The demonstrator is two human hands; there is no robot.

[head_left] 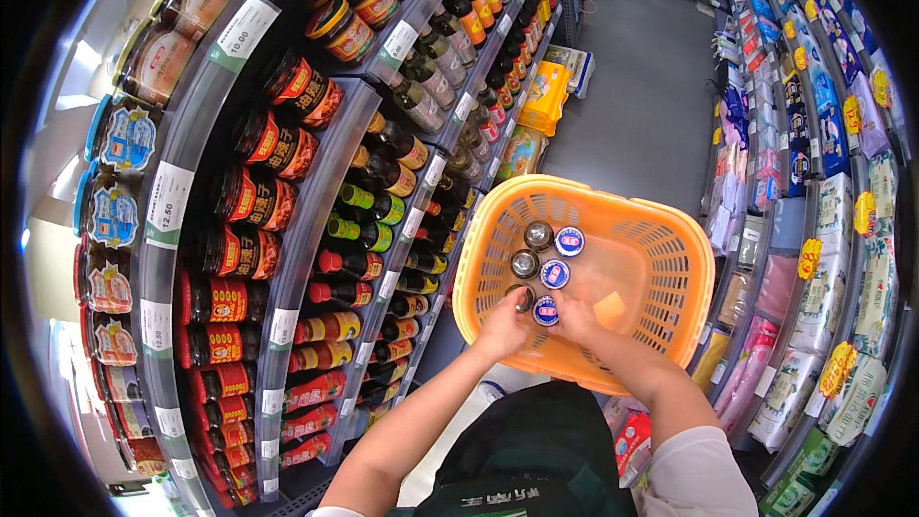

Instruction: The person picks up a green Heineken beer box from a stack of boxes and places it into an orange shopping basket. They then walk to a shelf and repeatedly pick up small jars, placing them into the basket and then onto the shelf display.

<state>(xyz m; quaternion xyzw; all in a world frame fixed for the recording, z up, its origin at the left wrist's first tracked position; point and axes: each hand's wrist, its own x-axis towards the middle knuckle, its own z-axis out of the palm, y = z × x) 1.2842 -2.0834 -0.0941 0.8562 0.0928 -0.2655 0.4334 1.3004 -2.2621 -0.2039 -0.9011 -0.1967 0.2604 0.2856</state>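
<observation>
Both my hands reach down into an orange plastic shopping basket (660, 230) before me. Several jars stand on its bottom near the left side, in two rows: dark-lidded jars (538, 235) on the left and blue-and-white-lidded jars (569, 242) beside them. My left hand (502, 327) has its fingers around the nearest dark-lidded jar (520, 297). My right hand (578, 317) grips the nearest blue-lidded jar (546, 311) at its right side. A small yellowish square (609, 309) shows at the basket's bottom, to the right of my right hand.
Shelves with price tags (323, 179) on the left hold sauce jars (248, 251) and bottles (420, 100). On the right, shelves carry packaged tissues (826, 287) and other packs. Yellow packs (546, 97) lie by the left shelf's foot. A grey aisle floor (635, 86) runs beyond the basket.
</observation>
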